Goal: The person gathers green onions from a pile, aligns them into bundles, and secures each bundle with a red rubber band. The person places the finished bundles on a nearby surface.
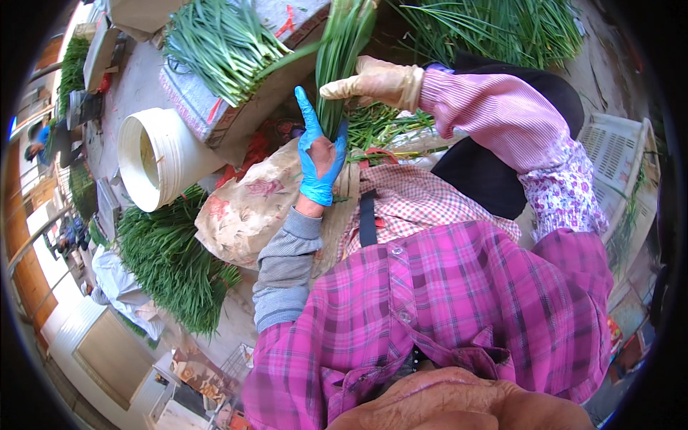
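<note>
An upright bunch of long green leaves, apparently garlic chives (341, 54), stands between my hands. My left hand (322, 156), in a blue glove with bare skin showing through a hole, grips its lower end between thumb and forefinger. My right hand (384, 83), in a cream glove, clasps it from the right, one finger laid across the leaves. The bunch's lowest tips are hidden by the left hand. Below and to the right lie loose leaves and trimmings (389, 126). A flower-patterned cloth (258, 199) covers my lap beside the left hand.
Cut chives (226, 48) lie on a cloth-topped block (185, 102). A white bucket (156, 161) leans left, with more chives (161, 258) below it. A leafy heap (500, 32) is at the upper right, near a plastic crate (613, 156). Other people (37, 145) are at far left.
</note>
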